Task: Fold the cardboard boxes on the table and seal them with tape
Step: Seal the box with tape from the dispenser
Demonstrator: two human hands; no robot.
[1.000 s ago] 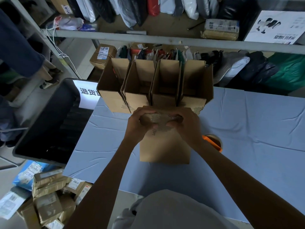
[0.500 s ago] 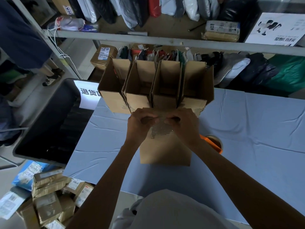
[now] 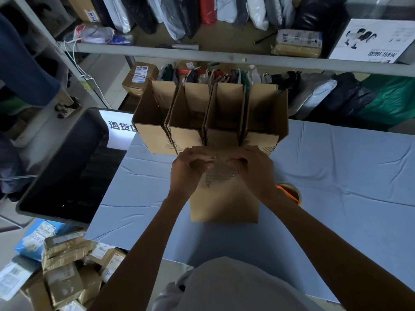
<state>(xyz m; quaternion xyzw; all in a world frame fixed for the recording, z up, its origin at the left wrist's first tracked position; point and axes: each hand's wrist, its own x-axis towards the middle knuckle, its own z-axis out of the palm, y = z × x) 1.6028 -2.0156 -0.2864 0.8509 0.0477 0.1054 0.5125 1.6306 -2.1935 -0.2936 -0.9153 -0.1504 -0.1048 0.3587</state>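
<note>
Cardboard box (image 3: 224, 203): stands upright on the blue-covered table (image 3: 348, 176), directly in front of the person; printed dashes mark its near face.
Left hand (image 3: 187, 173): at the box's top left, fingers curled inward and pinching the folded top edge.
Right hand (image 3: 256, 171): at the box's top right, fingers curled the same way and gripping that top edge; the fingertips of both hands nearly meet over the box's middle.
Row of open boxes (image 3: 186, 138): four side by side just behind the box, flaps up.
Orange roll (image 3: 290, 194): just right of the box, partly hidden by the right forearm.
Black bin (image 3: 67, 164): well left of the box, off the table's edge.
Taped parcels (image 3: 67, 277): on the floor, left of the box and nearer the person.
</note>
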